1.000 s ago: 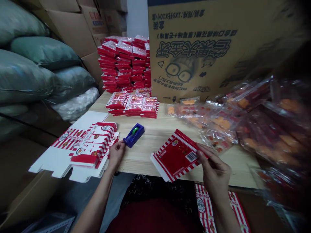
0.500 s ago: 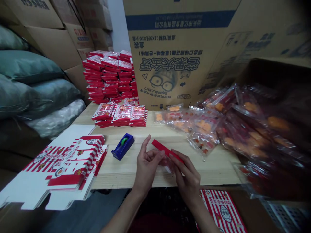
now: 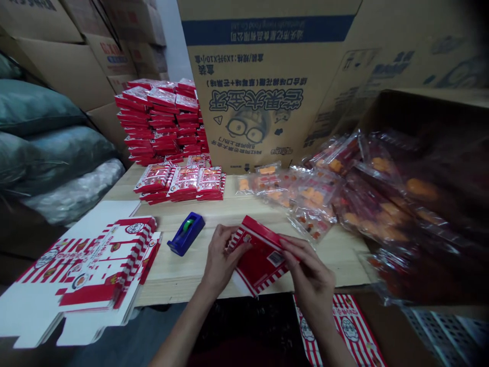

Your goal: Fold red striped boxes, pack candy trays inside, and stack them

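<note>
A small red-and-white candy box (image 3: 257, 257) is held tilted above the front of the wooden table, its red face with a barcode turned up toward me. My left hand (image 3: 223, 252) grips its left side, thumb lying on the face. On the right edge, my right hand (image 3: 305, 260) pinches the box near its upper corner. To the left of my hands stands a blue tape dispenser (image 3: 186, 233) with a green roll. Flat printed box blanks (image 3: 103, 270) lie stacked at the table's left. What is inside the box is hidden.
Filled red boxes (image 3: 160, 117) are piled at the back left, with shorter stacks (image 3: 185, 181) in front. Clear candy packets (image 3: 313, 199) spill from an open carton (image 3: 431, 112) on the right. A large cardboard carton (image 3: 252, 71) stands behind. Striped printed card (image 3: 349, 326) lies below the table edge.
The box has turned from edge-on to showing its broad red barcode face. My left fingers have closed onto its left side. The view has shifted slightly right.
</note>
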Demonstrator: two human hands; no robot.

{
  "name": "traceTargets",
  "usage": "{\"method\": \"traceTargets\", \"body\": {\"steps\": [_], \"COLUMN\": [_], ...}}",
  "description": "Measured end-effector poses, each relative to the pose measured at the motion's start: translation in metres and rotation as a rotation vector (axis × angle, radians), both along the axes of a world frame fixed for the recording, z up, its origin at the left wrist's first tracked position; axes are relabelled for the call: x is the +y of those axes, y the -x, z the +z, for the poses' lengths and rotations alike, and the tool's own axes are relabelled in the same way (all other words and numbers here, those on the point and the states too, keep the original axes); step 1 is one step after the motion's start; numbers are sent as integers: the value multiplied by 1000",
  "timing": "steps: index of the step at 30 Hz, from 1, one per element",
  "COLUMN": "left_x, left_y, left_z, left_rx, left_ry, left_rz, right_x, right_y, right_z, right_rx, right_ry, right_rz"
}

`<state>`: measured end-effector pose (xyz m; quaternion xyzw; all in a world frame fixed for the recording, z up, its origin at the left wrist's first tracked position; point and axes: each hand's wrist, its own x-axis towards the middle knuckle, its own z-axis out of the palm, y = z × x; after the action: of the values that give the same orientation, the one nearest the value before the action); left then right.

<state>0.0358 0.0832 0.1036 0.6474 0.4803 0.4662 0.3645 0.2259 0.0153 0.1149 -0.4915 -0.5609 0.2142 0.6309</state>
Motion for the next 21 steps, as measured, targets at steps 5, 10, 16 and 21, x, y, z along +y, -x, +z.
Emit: {"method": "traceTargets", "body": {"steps": [5,10,16,21], "left_x": [9,24,40,55], "left_y": [10,10,20,33], "left_z": [-3,-22,-54,-97], "left_rx": [38,56,219,410], "left_ry": [56,298,292,202], "left_rz": [-190,-307,-316,-254], "right_x": [15,39,50,57], "right_y": [-29,-40,-20,14], "right_z": [-6,-35,-99,-128], "right_rx": [-45,70,279,203], "right_ry": [229,343,440,349], "right_rz": [174,267,205,97]}}
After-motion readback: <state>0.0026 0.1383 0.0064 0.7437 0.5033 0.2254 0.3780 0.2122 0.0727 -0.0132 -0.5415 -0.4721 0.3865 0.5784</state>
